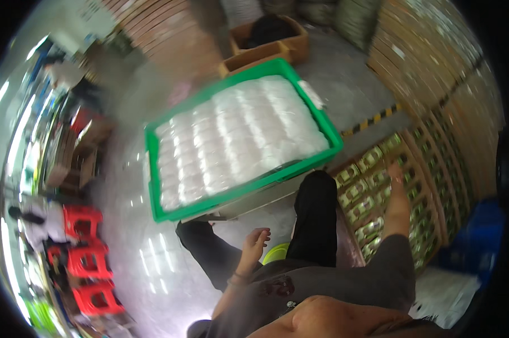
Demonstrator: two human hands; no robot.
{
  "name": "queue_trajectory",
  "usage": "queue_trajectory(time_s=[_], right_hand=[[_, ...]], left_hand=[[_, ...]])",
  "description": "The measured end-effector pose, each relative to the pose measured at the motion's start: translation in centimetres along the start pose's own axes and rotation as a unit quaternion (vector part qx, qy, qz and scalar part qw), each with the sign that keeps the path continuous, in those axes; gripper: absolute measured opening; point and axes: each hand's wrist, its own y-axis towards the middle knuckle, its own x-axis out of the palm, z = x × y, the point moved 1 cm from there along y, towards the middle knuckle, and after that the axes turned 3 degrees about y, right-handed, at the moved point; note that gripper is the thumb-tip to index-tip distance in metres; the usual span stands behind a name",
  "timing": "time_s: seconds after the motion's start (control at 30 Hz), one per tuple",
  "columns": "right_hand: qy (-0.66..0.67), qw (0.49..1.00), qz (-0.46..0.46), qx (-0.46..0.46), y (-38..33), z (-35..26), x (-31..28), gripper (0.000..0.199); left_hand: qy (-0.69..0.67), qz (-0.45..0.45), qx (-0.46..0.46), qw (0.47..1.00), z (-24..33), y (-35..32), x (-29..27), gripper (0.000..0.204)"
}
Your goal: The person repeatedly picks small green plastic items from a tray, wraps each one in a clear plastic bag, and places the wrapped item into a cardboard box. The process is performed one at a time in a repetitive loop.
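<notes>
My left hand (255, 241) hovers above my lap, in front of the green tray. Its fingers are loosely bent, with nothing visible in them. Out to the right, my right hand (396, 170) reaches over a large cardboard box with dividers (410, 147). The box's cells hold many small glossy green-and-pale items (371, 160). Blur and small size hide whether my right fingers grip one. Ahead of my knees stands a green plastic tray (246, 192), filled with rows of white, plastic-wrapped bundles (232, 132).
Open brown cartons (295, 45) stand beyond the tray, one with dark material inside. Red stools (95, 262) line the left, near a seated person (43, 225). A yellow-green round container (275, 253) is between my legs. Stacked cardboard (420, 48) rises at the right.
</notes>
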Motion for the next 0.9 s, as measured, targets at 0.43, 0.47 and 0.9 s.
queue_trajectory(time_s=[0.43,0.47,0.9], right_hand=[[0.269,0.863,0.152,-0.400,-19.8,-14.9,-13.1,0.019],[0.279,0.859,0.073,-0.422,-23.3,-16.9,-13.3,0.017],[0.213,0.693,-0.344,-0.596,-43.2,-37.1,-3.8,0.024]], left_hand=[[-0.064,-0.037,0.091,0.993,2.9,-2.0,-1.7,0.038],[-0.073,-0.051,0.128,0.988,3.4,-1.7,-1.4,0.042],[-0.363,-0.058,0.044,0.929,4.0,-3.5,-2.6,0.046]])
